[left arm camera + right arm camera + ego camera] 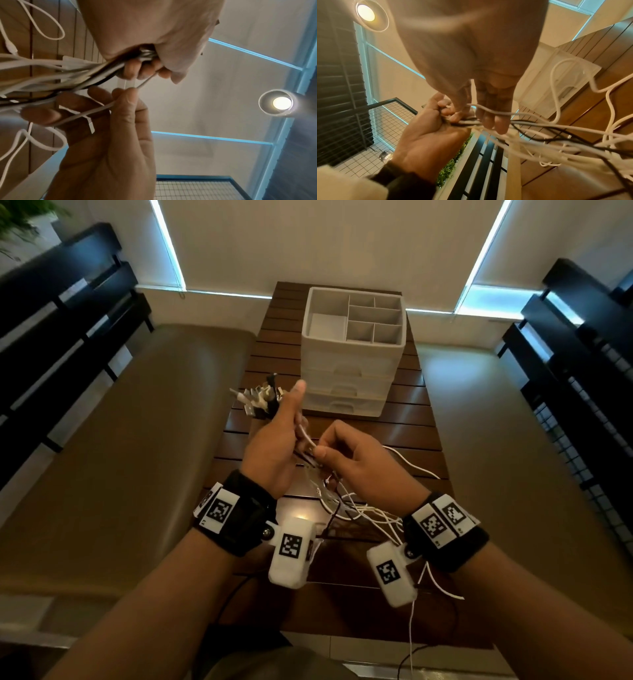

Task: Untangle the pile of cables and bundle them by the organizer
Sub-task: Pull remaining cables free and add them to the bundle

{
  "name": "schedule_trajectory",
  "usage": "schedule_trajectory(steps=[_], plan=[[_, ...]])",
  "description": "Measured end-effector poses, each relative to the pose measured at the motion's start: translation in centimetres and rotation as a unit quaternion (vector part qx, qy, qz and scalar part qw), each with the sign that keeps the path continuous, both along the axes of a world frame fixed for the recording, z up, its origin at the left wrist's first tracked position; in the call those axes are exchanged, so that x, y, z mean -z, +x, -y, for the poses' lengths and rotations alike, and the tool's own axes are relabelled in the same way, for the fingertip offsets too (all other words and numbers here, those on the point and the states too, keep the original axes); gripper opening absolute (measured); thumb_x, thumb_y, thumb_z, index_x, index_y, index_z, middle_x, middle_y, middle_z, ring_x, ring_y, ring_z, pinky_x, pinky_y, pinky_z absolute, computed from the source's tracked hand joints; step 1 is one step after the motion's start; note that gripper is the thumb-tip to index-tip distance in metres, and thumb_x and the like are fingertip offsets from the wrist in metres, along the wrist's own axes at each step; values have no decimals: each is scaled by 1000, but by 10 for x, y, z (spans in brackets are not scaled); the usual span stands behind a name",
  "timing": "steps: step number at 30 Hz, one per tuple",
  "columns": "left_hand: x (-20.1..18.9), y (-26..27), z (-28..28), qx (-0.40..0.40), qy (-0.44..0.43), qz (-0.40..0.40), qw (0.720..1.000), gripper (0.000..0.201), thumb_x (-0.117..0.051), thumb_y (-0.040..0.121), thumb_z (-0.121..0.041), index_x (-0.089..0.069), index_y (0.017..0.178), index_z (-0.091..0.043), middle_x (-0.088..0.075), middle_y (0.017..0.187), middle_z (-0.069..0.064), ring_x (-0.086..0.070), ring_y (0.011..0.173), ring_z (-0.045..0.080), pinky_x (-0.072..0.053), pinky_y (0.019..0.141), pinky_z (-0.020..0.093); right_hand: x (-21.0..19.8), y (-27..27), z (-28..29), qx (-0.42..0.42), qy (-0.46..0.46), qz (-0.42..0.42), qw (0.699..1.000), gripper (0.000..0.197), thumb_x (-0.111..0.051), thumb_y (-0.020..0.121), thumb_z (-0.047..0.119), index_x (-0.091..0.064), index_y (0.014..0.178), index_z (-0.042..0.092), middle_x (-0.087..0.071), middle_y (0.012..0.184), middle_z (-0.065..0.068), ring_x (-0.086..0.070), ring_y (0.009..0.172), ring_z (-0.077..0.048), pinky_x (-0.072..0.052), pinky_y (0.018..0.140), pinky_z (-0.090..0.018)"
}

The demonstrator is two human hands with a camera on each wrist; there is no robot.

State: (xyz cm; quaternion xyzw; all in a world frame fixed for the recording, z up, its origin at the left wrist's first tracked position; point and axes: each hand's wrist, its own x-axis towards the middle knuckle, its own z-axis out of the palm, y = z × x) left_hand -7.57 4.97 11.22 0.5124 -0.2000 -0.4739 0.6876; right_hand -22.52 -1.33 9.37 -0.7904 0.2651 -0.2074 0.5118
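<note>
My left hand (291,436) grips a bundle of white and black cables (305,440) above the table, thumb up. The bundle's plugs (260,402) fan out past its fist to the upper left. My right hand (320,450) sits just to its right and pinches one white cable (96,109) between thumb and forefinger. In the left wrist view the left hand's fingers (144,67) curl round the bundle (51,75). The loose cable ends (359,508) hang in a tangle down to the table. The white organizer (352,354), drawers below and open compartments on top, stands behind the hands.
The dark slatted wooden table (411,440) is narrow, with tan benches (137,440) on both sides and black slatted backs beyond them. White cables (411,470) trail to the right and over the table's front edge.
</note>
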Motion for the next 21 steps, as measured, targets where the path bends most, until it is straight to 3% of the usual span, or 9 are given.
schedule_trajectory(steps=[2, 4, 8, 10, 12, 14, 17, 19, 21], plan=[[2, 0, 0, 4, -17, -17, 1000, 43, -62, 101, -49, -50, 69, -24, -41, 69, -3, -41, 61, 12, -44, 63, 27, 6, 5, -2, 3, -55, -9, 998, 13, -64, 102, 29, -58, 93, 22, -61, 93, -5, -60, 77, -16, -56, 71, -36], [4, 1, 0, 23, -43, -49, 998, 48, -59, 102, -53, -48, 70, -20, -43, 71, 1, -46, 67, 15, -48, 72, 31, 14, 9, -4, 34, -103, -30, 994, 17, -64, 101, 34, -55, 91, 25, -52, 98, 2, -52, 82, -11, -46, 75, -24], [0, 3, -6, 40, -87, -72, 993, 59, -48, 110, -43, -37, 57, -20, -28, 50, -3, -33, 45, 11, -37, 48, 24, 25, 9, -5, 83, -191, -24, 978, 30, -64, 95, 49, -51, 101, 23, -52, 110, 2, -53, 104, -16, -47, 86, -30], [-5, 2, -9, 40, -111, -100, 988, 55, -51, 109, -29, -36, 56, -23, -23, 48, -7, -21, 39, 8, -26, 40, 22, 21, 8, -6, 10, -79, -20, 997, 38, -71, 93, 44, -50, 116, 22, -61, 119, 3, -60, 113, -12, -52, 95, -31], [-10, 3, -12, 40, -111, -107, 987, 51, -54, 105, -22, -34, 59, -24, -21, 48, -9, -16, 38, 7, -19, 38, 22, 24, 10, -7, -75, -12, -59, 995, 37, -74, 91, 38, -55, 118, 22, -68, 112, 3, -68, 104, -13, -57, 92, -43], [-13, 6, -11, 47, -108, -107, 987, 53, -55, 105, -21, -32, 58, -25, -20, 46, -9, -16, 37, 7, -17, 37, 23, 28, 10, -10, -96, -61, -92, 989, 20, -74, 92, 33, -63, 99, 18, -68, 88, 2, -65, 78, -14, -57, 77, -49], [-15, 9, -11, 59, -104, -109, 987, 57, -54, 106, -23, -31, 53, -26, -19, 44, -9, -15, 35, 7, -18, 36, 23, 31, 6, -2, -52, -134, -112, 983, 31, -72, 96, 31, -55, 70, 31, -56, 64, 10, -49, 56, -5, -44, 59, -33], [-15, 9, -12, 66, -105, -109, 986, 58, -53, 106, -23, -31, 53, -26, -19, 43, -8, -15, 35, 8, -16, 37, 23, 29, -1, 5, -52, -162, -136, 976, 35, -70, 98, 34, -53, 67, 36, -54, 59, 12, -49, 52, -3, -36, 55, -20], [-16, 7, -14, 71, -105, -109, 986, 58, -52, 107, -24, -29, 54, -26, -19, 44, -8, -15, 35, 8, -16, 38, 24, 30, -10, 12, -48, -169, -155, 972, 29, -69, 97, 34, -59, 70, 33, -56, 59, 9, -51, 53, -5, -35, 54, -20]])
